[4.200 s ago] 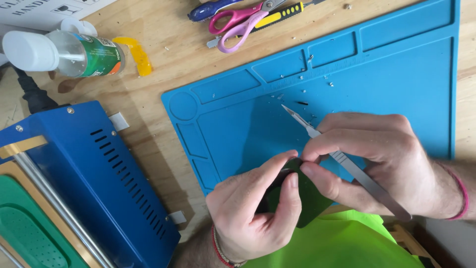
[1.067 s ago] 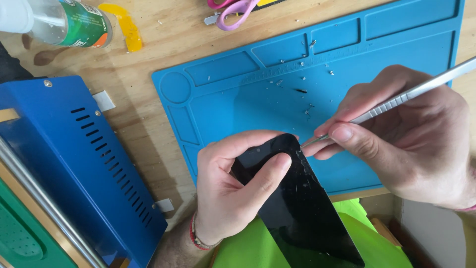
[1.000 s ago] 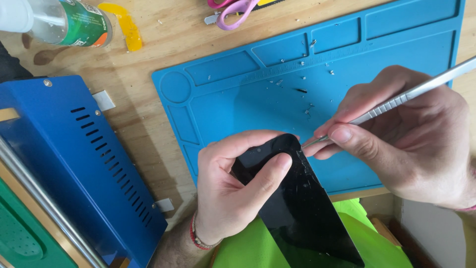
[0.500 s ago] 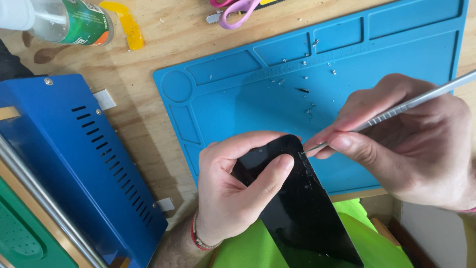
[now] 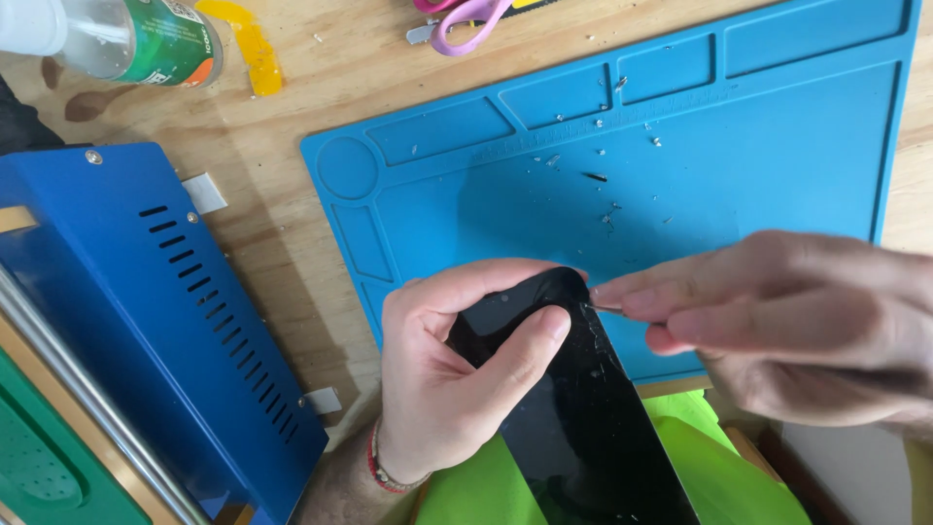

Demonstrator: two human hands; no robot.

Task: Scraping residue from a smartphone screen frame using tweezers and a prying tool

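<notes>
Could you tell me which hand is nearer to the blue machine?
Left. The left hand grips the phone just beside the blue machine; the right hand is beyond the phone.

A light wooden table [image 5: 292, 107] holds a big blue rubber mat [image 5: 739, 126], a blue metal box [image 5: 146, 321] at the left edge, and pink scissors [image 5: 466, 12] at the far edge.

Bare hands, red bracelet [image 5: 377, 465] on left wrist

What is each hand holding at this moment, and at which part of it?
The left hand holds the black phone screen by its upper end, thumb across the glass. The right hand pinches a thin metal tool; only its tip shows at the screen's edge.
</notes>
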